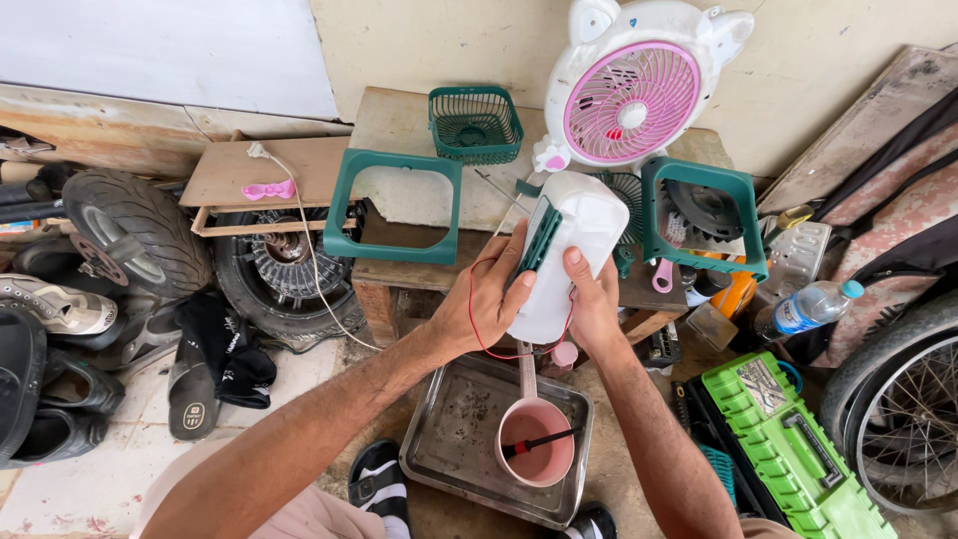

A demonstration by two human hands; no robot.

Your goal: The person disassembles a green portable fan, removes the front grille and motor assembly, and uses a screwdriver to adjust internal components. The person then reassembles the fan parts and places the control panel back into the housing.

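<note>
Above a metal tray [439, 454], white housing [564, 255] gripped by left hand [489, 299] and right hand [594, 304], red wire [477, 324] perhaps attached, pink cup [536, 444] below.

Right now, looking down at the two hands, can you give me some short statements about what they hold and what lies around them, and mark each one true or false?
1. Both hands, left hand and right hand, hold the white housing. True.
2. The metal tray lies on the wooden bench. False: it lies on the floor, below the hands.
3. A pink cup sits in the tray. True.
4. The pink and white fan lies flat in the tray. False: it stands upright on the bench by the wall.
5. The toolbox at right is red. False: it is bright green.
</note>
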